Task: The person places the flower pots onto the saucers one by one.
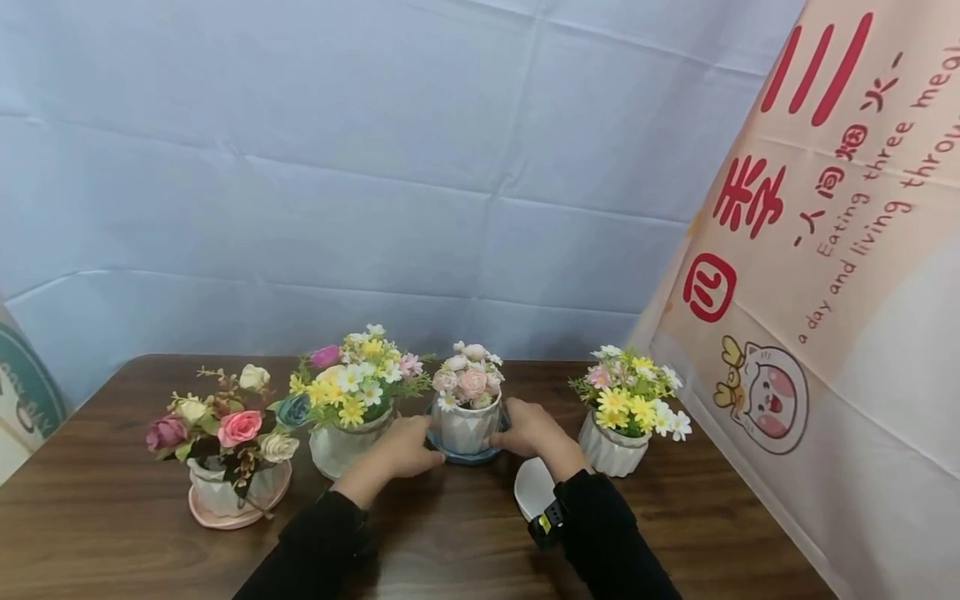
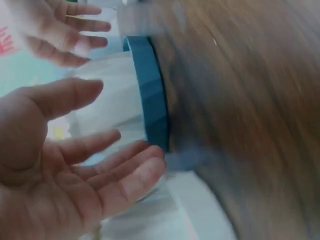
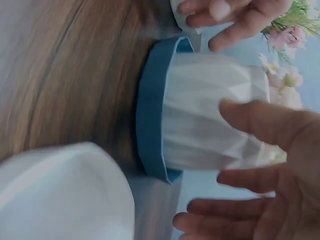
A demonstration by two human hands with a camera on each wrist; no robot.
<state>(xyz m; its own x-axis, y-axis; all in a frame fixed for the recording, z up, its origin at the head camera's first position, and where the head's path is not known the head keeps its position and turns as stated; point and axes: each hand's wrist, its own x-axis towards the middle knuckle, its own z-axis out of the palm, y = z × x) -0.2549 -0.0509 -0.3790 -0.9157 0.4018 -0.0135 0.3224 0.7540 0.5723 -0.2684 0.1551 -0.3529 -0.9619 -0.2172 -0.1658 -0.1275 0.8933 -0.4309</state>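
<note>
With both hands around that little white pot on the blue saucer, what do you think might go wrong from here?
1. The white pot only stands loose on the blue saucer; with both hands open beside it, lifting one alone may tip or leave the other.
2. The left hand sits close to the yellow-flower pot, so a sideways move may knock it.
3. The white saucer lies just under the right hand and wrist, and may get swept along.
</note>
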